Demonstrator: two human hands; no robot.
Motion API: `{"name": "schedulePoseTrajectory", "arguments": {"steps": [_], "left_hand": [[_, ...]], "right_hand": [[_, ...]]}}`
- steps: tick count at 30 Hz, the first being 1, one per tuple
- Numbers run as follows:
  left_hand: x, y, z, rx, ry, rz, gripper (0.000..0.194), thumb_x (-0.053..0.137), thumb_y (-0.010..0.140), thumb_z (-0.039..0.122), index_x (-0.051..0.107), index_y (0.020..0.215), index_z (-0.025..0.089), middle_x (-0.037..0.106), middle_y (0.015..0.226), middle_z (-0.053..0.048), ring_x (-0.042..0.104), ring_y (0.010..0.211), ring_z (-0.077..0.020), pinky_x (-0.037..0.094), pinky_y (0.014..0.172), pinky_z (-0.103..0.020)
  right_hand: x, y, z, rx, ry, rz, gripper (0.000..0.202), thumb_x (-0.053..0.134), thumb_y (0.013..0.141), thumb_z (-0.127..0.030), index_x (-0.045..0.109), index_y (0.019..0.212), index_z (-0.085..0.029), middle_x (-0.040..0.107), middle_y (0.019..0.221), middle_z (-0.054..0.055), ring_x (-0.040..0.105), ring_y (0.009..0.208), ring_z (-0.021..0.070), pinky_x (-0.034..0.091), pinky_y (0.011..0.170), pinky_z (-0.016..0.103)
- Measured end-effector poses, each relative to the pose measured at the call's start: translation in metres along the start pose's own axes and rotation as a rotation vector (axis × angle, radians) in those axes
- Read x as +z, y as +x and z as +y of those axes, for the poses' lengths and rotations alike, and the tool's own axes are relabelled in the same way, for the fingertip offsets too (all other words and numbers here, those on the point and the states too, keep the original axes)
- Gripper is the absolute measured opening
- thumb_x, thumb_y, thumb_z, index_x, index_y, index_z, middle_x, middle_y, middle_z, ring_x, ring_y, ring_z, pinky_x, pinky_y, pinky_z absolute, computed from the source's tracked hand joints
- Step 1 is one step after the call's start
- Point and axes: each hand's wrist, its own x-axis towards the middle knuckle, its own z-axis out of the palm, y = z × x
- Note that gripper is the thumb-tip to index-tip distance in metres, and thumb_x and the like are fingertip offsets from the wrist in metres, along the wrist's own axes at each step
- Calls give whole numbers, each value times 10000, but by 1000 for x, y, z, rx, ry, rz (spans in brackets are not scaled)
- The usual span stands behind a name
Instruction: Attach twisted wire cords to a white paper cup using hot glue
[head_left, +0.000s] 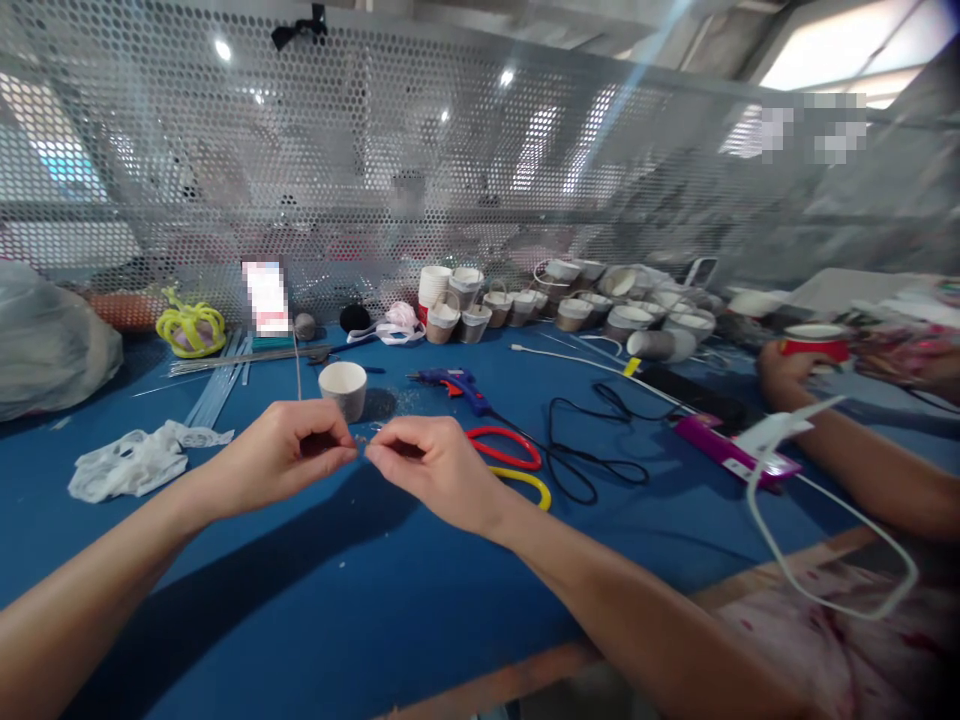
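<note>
Over the blue table (300, 600), my left hand (289, 450) and my right hand (431, 465) face each other with their fingertips nearly touching. Each is closed in a pinch of thumb and fingers. Something small and thin shows between the fingertips, too tiny to name. Just behind my hands stands a whitish paper cup (343, 388), upright. A blue glue gun (454, 385) with a red trigger lies beyond my right hand. Partly hidden by that hand are scissors with a red handle loop (517, 440) and a yellow one (534, 482).
White lace (131, 462) and clear glue sticks (217, 385) lie at left. Several small handled cups (626, 318) line the perforated metal screen (390, 150). Black cord (577, 465) and a purple power strip (731, 450) are at right, where another person's hand (784, 370) holds a red cup (817, 347).
</note>
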Motion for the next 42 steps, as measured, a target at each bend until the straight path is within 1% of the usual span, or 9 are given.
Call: {"name": "schedulePoseTrajectory", "arguments": {"steps": [4, 7, 10, 14, 22, 27, 31, 37, 42], "left_hand": [[6, -3, 6, 109, 127, 52, 142, 453, 784, 164, 567, 703, 142, 551, 678, -18, 473, 557, -79, 377, 516, -184], [6, -4, 9, 187, 215, 54, 152, 434, 795, 145, 573, 731, 146, 556, 705, -28, 494, 590, -89, 386, 540, -192], [2, -4, 8, 186, 217, 25, 158, 423, 812, 167, 571, 763, 144, 560, 741, -35, 505, 633, -100, 396, 569, -204], [-4, -2, 2, 130, 121, -25, 165, 417, 820, 184, 562, 749, 145, 551, 741, -24, 497, 631, -93, 391, 567, -199], [3, 0, -4, 36, -14, -54, 184, 456, 807, 243, 552, 693, 135, 527, 659, -8, 452, 562, -82, 370, 519, -192], [8, -4, 2, 159, 126, 50, 155, 439, 808, 169, 573, 737, 139, 551, 715, -29, 491, 605, -88, 382, 550, -193], [6, -5, 6, 215, 206, 44, 169, 410, 825, 169, 570, 779, 143, 551, 756, -45, 502, 656, -107, 398, 592, -214], [1, 1, -1, 127, 77, -36, 163, 439, 814, 192, 574, 738, 140, 545, 725, -24, 489, 626, -95, 383, 564, -198], [4, 2, -7, 10, -91, -66, 176, 468, 793, 245, 564, 691, 138, 527, 644, 1, 451, 559, -85, 364, 515, -191]], "right_hand": [[2, 1, 5, 45, -79, 20, 162, 456, 767, -161, 562, 647, -137, 503, 568, -17, 431, 539, 72, 326, 496, 176], [3, 2, 6, -14, -212, -26, 152, 469, 709, -80, 540, 589, -139, 488, 547, -22, 413, 524, 69, 309, 504, 185], [3, 1, 4, -116, -272, -117, 153, 471, 699, -64, 525, 579, -143, 507, 564, -13, 424, 537, 76, 318, 516, 190], [1, 0, -1, -188, -162, -174, 157, 471, 738, -91, 549, 612, -144, 539, 590, -6, 452, 557, 78, 353, 553, 188], [-1, 0, 0, 72, 92, -44, 157, 473, 772, -203, 568, 671, -130, 494, 572, -19, 424, 526, 70, 339, 483, 175], [0, 2, 6, 41, -112, 15, 151, 469, 747, -138, 555, 623, -134, 483, 550, -23, 411, 522, 67, 313, 494, 182], [2, 2, 6, -69, -260, -69, 141, 483, 681, -43, 527, 580, -131, 488, 553, -23, 415, 528, 65, 308, 515, 185], [2, -1, 0, -208, -153, -202, 145, 485, 728, -81, 554, 610, -129, 545, 599, -6, 458, 557, 67, 351, 555, 177], [-1, 0, 0, -58, 38, -87, 154, 474, 767, -166, 563, 645, -132, 514, 572, -15, 439, 523, 66, 351, 506, 172]]}}
